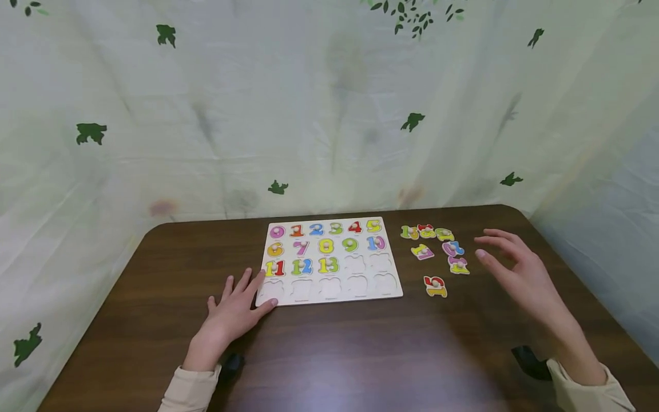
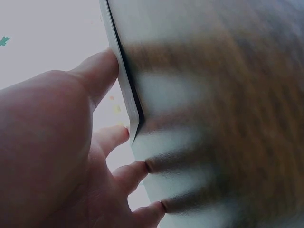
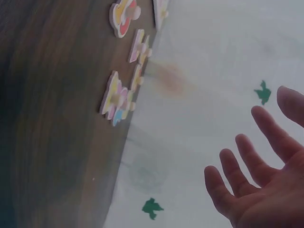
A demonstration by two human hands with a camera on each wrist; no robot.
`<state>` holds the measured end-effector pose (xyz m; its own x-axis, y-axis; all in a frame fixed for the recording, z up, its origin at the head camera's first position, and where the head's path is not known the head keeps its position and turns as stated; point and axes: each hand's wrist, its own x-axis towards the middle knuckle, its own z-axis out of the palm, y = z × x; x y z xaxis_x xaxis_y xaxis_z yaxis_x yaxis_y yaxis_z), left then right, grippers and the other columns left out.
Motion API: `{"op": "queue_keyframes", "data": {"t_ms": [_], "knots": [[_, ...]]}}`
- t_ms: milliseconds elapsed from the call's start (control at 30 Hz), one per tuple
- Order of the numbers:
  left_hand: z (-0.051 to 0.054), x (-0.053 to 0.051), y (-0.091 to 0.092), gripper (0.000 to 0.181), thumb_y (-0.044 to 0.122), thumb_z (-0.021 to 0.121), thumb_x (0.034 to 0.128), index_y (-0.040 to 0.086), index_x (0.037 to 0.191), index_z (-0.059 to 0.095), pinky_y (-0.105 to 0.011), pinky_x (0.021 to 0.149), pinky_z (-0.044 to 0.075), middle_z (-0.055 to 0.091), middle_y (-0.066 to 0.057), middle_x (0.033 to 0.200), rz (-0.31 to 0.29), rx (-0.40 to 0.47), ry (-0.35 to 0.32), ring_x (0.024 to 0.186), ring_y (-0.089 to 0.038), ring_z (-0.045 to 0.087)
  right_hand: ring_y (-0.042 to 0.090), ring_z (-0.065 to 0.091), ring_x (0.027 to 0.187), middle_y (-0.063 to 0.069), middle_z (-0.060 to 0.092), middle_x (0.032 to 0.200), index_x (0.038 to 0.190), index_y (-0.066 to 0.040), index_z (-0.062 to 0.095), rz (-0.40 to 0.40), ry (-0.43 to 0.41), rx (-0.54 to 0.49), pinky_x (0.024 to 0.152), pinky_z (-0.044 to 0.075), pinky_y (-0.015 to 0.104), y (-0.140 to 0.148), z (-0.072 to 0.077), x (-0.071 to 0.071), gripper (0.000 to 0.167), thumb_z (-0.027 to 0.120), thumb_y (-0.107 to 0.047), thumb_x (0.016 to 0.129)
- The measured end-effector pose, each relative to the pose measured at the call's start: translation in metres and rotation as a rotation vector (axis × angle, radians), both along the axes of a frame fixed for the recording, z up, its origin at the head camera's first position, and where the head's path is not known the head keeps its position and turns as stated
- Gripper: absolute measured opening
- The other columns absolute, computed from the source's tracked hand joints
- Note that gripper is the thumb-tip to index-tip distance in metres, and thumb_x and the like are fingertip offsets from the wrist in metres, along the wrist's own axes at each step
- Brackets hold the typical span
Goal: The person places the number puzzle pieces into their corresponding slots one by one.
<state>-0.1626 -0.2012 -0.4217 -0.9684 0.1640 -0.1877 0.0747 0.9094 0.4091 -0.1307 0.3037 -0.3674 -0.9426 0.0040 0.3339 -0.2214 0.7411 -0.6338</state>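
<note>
Just right of the number board (image 1: 329,286), loose numeral pieces (image 1: 423,252) lie scattered, with the red-and-yellow 15 (image 1: 435,286) beside the board's bottom row, its digits lined up front to back. The right hand (image 1: 525,274), much the nearer to them, hovers farther right of the board, thumb and fingers apart, holding nothing. The left hand (image 1: 234,312) rests spread at the board's left edge. A strip of tabletop (image 1: 412,274) separates board from pieces; more stretches in front of the board.
</note>
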Motion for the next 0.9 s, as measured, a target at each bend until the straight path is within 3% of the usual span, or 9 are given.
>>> {"op": "queue_keyframes", "data": {"t_ms": [167, 300, 400, 767, 900], "knots": [[0.002, -0.001, -0.002, 0.083, 0.056, 0.056, 0.0941, 0.012, 0.157, 0.025, -0.082, 0.097, 0.004, 0.014, -0.024, 0.16, 0.004, -0.003, 0.002, 0.142, -0.055, 0.003, 0.033, 0.044, 0.128, 0.006, 0.046, 0.145, 0.128, -0.015, 0.064, -0.004, -0.005, 0.014, 0.084, 0.034, 0.016, 0.005, -0.005, -0.008, 0.036, 0.064, -0.032, 0.097], [0.004, -0.003, -0.004, 0.083, 0.056, 0.056, 0.0943, 0.012, 0.157, 0.025, -0.082, 0.097, 0.004, 0.014, -0.024, 0.16, 0.005, -0.004, 0.01, 0.142, -0.055, 0.003, 0.035, 0.042, 0.13, 0.009, 0.046, 0.145, 0.128, -0.012, 0.063, 0.0, -0.021, 0.005, 0.095, 0.04, 0.038, 0.006, -0.009, -0.013, 0.036, 0.064, -0.031, 0.097], [0.005, -0.003, -0.004, 0.083, 0.056, 0.055, 0.0944, 0.013, 0.157, 0.024, -0.081, 0.097, 0.004, 0.013, -0.024, 0.161, 0.005, -0.002, 0.011, 0.143, -0.054, 0.002, 0.039, 0.04, 0.131, 0.012, 0.046, 0.144, 0.127, -0.009, 0.063, 0.012, -0.029, 0.001, 0.094, 0.038, 0.06, 0.006, -0.013, -0.017, 0.035, 0.064, -0.029, 0.098], [0.004, -0.001, -0.001, 0.082, 0.056, 0.056, 0.094, 0.014, 0.157, 0.026, -0.081, 0.097, 0.005, 0.014, -0.023, 0.161, -0.003, -0.005, 0.007, 0.143, -0.053, 0.003, 0.053, 0.042, 0.117, 0.025, 0.052, 0.129, 0.104, -0.003, 0.072, 0.035, -0.007, 0.148, 0.089, 0.032, 0.064, 0.021, -0.045, -0.041, 0.022, 0.074, -0.019, 0.089], [0.003, 0.0, 0.0, 0.082, 0.056, 0.057, 0.0937, 0.015, 0.157, 0.026, -0.081, 0.097, 0.005, 0.014, -0.022, 0.161, 0.006, -0.004, 0.0, 0.143, -0.053, 0.002, 0.053, 0.042, 0.114, 0.028, 0.053, 0.125, 0.095, -0.004, 0.074, 0.05, -0.056, 0.173, 0.091, 0.031, 0.066, 0.029, -0.049, -0.052, 0.018, 0.078, -0.018, 0.085]]}}
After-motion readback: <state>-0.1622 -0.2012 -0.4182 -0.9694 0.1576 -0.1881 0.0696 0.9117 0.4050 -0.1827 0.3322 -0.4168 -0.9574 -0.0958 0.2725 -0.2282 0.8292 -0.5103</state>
